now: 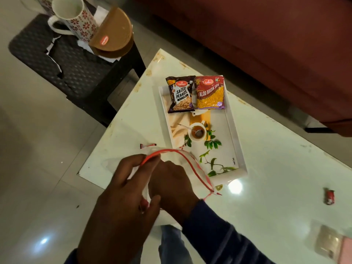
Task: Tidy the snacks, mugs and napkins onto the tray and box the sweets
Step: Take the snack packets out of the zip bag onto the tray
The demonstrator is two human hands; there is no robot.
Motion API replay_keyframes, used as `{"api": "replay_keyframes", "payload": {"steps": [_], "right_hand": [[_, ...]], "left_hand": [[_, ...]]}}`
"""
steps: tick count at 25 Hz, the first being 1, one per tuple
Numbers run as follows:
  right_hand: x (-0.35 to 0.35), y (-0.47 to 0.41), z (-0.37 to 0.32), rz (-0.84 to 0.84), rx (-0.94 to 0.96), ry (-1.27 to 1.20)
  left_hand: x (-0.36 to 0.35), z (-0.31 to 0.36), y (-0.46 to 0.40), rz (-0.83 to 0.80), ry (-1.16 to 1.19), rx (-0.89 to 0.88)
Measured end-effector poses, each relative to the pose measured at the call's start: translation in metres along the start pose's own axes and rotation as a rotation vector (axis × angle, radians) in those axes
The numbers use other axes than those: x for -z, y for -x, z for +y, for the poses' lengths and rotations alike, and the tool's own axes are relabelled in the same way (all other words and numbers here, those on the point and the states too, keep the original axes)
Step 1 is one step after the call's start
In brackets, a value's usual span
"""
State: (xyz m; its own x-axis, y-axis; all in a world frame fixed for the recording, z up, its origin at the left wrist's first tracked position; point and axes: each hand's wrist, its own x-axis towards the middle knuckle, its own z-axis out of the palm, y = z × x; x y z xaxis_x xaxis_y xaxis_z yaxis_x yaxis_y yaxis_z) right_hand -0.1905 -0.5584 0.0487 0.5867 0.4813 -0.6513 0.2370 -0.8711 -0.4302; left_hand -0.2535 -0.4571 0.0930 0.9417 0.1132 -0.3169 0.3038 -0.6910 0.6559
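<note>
A clear zip bag (187, 164) with a red seal strip is held open over the white table's near corner. My left hand (122, 195) pinches its rim. My right hand (172, 185) is inside the bag's mouth; what its fingers hold is hidden. A white printed tray (235, 134) lies beyond, carrying a salted peanuts packet (181, 94) and an aloo bhujia packet (209, 93) side by side at its far end. One red wrapped sweet (329, 196) lies on the table at the right. Another sweet wrapper (147, 145) peeks out behind the bag.
A dark stool (62, 60) at the upper left carries two patterned mugs (74, 18), white napkins (82, 44) and a round brown sweet box (114, 38). A red-brown sofa (266, 44) runs along the far side. Clear packets (330, 242) lie at the table's lower right.
</note>
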Motion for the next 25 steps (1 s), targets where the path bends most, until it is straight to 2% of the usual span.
{"api": "replay_keyframes", "payload": {"steps": [2, 4, 7, 8, 10, 13, 16, 20, 23, 25], "right_hand": [[0.011, 0.022, -0.001, 0.117, 0.126, 0.053], [0.028, 0.057, -0.004, 0.228, 0.162, 0.104], [0.053, 0.102, 0.005, 0.311, 0.19, -0.099], [0.064, 0.109, 0.009, 0.354, 0.186, -0.295], [0.08, 0.116, 0.037, 0.328, 0.179, -0.806], [0.081, 0.095, 0.087, 0.445, 0.176, -1.402], [0.049, 0.039, 0.121, 0.435, 0.024, -1.811], [0.016, -0.044, 0.143, 0.454, -0.099, -1.971], [0.003, -0.086, 0.152, 0.48, -0.198, -1.97], [0.005, -0.104, 0.154, 0.471, -0.271, -1.874]], "left_hand": [[0.004, -0.006, -0.002, -0.038, 0.024, 0.022], [0.008, -0.011, -0.003, -0.077, 0.022, 0.027], [0.014, -0.015, -0.002, -0.091, 0.002, 0.021], [0.016, -0.017, -0.002, -0.088, -0.027, 0.027], [0.019, -0.023, -0.004, -0.08, -0.076, 0.053], [0.019, -0.031, -0.004, -0.065, -0.086, 0.037], [0.017, -0.031, -0.002, -0.07, -0.019, -0.01], [0.015, -0.036, -0.002, -0.081, 0.059, -0.06], [0.013, -0.042, 0.001, -0.038, 0.06, -0.122], [0.014, -0.045, 0.002, -0.006, 0.074, -0.136]]}}
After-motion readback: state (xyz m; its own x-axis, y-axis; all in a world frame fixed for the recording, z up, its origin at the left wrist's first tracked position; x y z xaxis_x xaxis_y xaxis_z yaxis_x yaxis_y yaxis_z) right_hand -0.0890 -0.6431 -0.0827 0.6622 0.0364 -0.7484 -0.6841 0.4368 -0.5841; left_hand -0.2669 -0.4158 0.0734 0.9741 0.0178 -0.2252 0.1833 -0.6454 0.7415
